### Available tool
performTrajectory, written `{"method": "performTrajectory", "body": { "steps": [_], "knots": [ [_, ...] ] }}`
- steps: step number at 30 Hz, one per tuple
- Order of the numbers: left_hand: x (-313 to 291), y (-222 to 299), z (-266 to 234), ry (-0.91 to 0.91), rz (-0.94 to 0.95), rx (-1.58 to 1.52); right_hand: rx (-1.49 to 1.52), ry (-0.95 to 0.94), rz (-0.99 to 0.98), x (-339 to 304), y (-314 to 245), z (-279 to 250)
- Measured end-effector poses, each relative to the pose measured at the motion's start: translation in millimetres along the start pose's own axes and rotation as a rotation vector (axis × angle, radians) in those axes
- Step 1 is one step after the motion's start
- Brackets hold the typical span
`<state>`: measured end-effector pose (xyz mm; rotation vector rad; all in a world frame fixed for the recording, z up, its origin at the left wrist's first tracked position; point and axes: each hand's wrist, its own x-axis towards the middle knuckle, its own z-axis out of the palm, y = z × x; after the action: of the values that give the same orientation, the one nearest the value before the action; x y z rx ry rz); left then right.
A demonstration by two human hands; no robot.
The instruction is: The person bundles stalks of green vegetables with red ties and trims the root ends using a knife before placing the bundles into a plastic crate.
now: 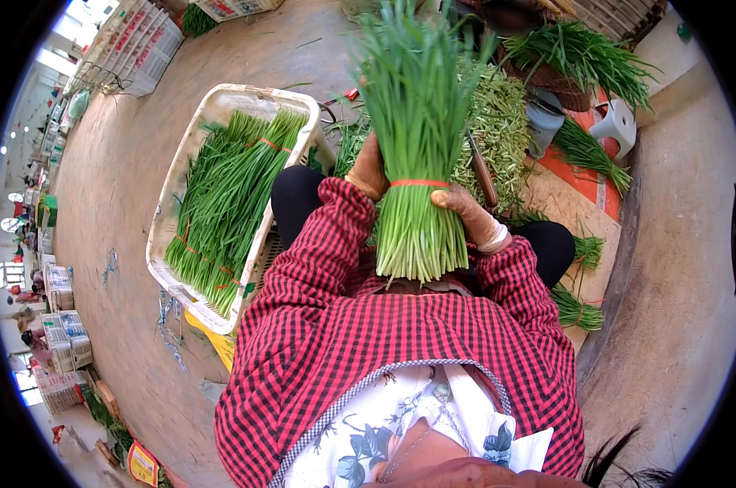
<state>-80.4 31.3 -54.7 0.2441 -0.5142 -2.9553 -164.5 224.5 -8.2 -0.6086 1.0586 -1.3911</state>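
A thick bundle of garlic chives (419, 130) stands upright before my chest, pale cut ends down and green tips away from me. An orange-red band (418, 183) circles it low down. My left hand (369, 169), gloved, grips its left side, the fingers partly hidden behind the leaves. On the right, my right hand (470, 215), also gloved, closes round the stalks with the thumb just under the band. A knife with a wooden handle (482, 172) lies right of the bundle, beside a heap of trimmed stalk pieces (502, 122).
At my left stands a white plastic crate (158, 213) holding several banded bundles. Loose chives (583, 58) are piled at the far right, near a white stool (616, 126) and a grey bucket (544, 122). Small bundles (577, 309) lie by my right knee. Stacked crates (136, 45) stand far left.
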Motion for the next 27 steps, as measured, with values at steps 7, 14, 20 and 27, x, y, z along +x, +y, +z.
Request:
{"method": "performTrajectory", "body": {
  "steps": [7,14,20,27],
  "knots": [
    [29.9,-8.9,15.9,0.430,0.458,0.663,-0.327,0.452,-0.496,52.4,-42.4,-4.7],
    [9.5,9.2,35.4,0.332,0.308,0.143,0.110,0.683,-0.447,39.4,-43.8,-56.0],
    [-5.5,8.7,30.0,0.200,0.319,0.003,0.351,0.657,-0.333,25.2,-23.1,-70.5],
    [-7.5,8.6,30.1,0.208,0.339,-0.035,0.428,0.595,-0.392,18.5,-29.9,-68.8]
  ]
}}
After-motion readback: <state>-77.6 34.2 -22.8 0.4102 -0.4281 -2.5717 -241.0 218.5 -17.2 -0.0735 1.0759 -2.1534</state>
